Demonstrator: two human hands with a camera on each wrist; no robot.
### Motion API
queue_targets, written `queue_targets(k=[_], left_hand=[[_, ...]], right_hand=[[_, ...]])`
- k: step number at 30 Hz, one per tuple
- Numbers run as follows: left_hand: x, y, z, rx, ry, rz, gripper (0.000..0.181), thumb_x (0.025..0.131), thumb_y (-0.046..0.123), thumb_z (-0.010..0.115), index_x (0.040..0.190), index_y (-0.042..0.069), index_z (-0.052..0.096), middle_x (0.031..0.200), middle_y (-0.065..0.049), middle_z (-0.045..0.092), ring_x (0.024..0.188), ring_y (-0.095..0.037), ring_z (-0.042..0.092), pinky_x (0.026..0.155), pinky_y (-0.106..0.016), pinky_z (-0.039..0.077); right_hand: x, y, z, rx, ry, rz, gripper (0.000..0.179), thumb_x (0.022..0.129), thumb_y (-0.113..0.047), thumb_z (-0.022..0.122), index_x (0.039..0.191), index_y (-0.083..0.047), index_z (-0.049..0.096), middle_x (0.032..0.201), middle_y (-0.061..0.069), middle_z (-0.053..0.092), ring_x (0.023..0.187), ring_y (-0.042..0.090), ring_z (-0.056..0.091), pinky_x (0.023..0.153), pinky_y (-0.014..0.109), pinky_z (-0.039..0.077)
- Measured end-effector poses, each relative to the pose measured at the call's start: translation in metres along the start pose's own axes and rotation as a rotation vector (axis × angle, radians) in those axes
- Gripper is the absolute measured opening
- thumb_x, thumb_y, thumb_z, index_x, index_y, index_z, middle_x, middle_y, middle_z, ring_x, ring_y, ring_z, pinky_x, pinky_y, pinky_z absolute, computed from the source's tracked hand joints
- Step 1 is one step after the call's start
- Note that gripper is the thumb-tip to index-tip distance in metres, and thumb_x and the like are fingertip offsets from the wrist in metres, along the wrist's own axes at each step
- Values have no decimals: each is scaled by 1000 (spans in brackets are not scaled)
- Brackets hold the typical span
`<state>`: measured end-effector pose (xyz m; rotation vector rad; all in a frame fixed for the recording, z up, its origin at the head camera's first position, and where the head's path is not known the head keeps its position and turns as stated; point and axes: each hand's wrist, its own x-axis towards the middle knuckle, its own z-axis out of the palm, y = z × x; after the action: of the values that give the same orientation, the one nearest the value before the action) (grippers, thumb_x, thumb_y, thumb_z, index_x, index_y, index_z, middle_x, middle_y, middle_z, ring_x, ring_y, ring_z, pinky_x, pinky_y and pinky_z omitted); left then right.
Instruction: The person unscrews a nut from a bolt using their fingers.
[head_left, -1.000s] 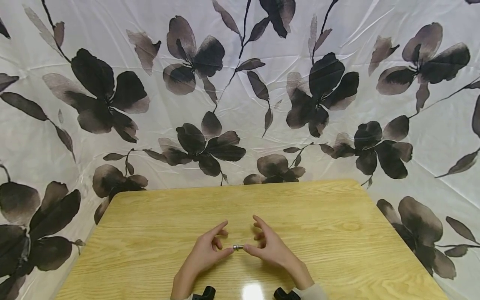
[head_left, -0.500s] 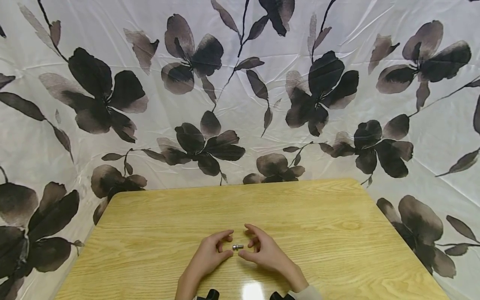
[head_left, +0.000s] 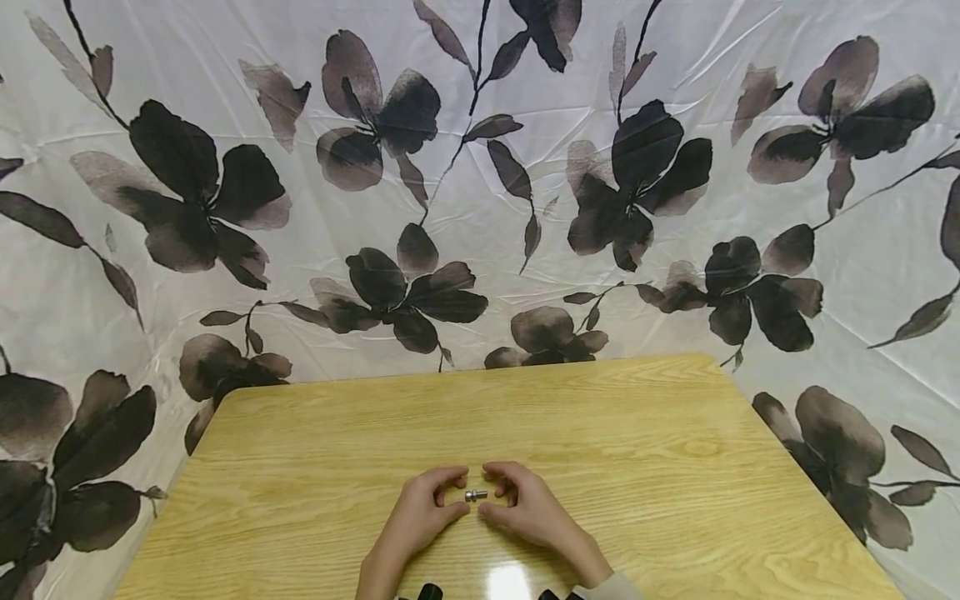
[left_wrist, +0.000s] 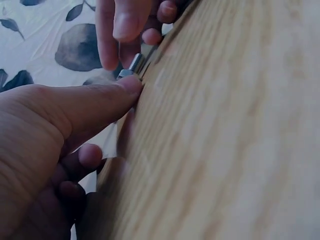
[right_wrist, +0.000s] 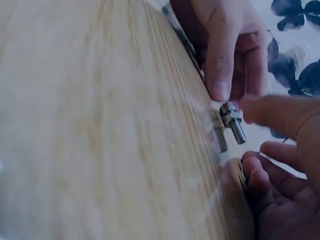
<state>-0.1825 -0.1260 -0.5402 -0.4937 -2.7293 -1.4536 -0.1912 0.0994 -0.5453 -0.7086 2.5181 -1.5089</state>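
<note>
A small metal bolt (head_left: 476, 495) with a nut threaded on it near its head lies on the wooden table, its shank pointing right. My left hand (head_left: 429, 508) curves around the head side, thumb and fingers apart with a gap between them. On the shank side my right hand (head_left: 528, 507) is held the same way, its thumb and fingertips spread. In the right wrist view the bolt (right_wrist: 232, 122) shows its nut and shank uncovered by fingers. The left thumb (left_wrist: 102, 102) hides the bolt's head in the left wrist view; whether it touches cannot be told.
The wooden table (head_left: 337, 433) spreads out around the hands. A white cloth (head_left: 480, 192) with dark flower prints hangs behind it and at the sides. Light reflects brightly off the near part of the tabletop.
Both thumbs were at the bolt's ends a second ago and have since drawn away toward me. Fingers of both hands have come closer in behind the bolt, which stays about where it was.
</note>
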Motion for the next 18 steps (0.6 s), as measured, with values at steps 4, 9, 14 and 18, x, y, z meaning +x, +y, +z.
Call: queue_targets(k=[4,9,14,18], left_hand=[[-2,1,3,0,33,9,38,83,12,85,120,4,74,103,-4,76,61,0,42,52,-19,38],[-2,2,7,10,40,-1,28,83,13,86,110,10,78,82,3,69,57,0,39,50,-18,34],[-1,4,8,6,22,-27,20,83,11,86,101,14,79,70,8,59,54,1,37,49,-17,34],[-1,4,8,-4,12,-34,18,83,11,85,100,14,79,70,7,61,54,1,38,48,-18,34]], right_hand=[[1,0,4,-31,45,-7,46,91,-20,79,130,0,66,116,8,70,89,8,59,72,19,50],[2,0,7,-42,72,-15,37,89,-11,79,123,-1,70,109,6,70,84,7,57,69,18,49],[2,-2,7,-58,75,-23,26,90,-7,78,115,-5,73,97,2,67,81,5,55,66,18,48],[3,-1,8,-69,79,-15,20,90,-6,78,110,-7,75,92,-2,66,78,2,53,65,18,48]])
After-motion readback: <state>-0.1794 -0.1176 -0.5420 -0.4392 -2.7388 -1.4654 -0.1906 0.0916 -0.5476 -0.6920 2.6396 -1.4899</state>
